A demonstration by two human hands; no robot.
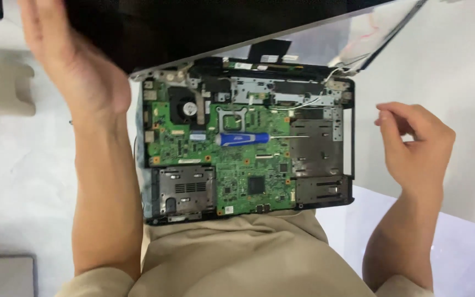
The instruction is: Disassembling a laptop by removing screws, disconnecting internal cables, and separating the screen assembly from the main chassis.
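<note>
We see one screen (204, 27): a large dark panel, blank and glossy black with a thin silver edge, tilted up at the far side above the opened laptop base (325, 201). Our left hand (75, 66) rests flat against its left part. Small white rectangular labels (270, 58) sit on the black strip just below the panel's edge, right of centre. A tiny white sticker (229, 209) lies on the green board (237, 165) at its near edge

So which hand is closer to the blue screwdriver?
Neither by much; the right hand looks slightly closer. It hovers beside the laptop's right edge, level with the blue screwdriver lying on the green board. The left hand is up-left, against the dark screen panel.
</note>
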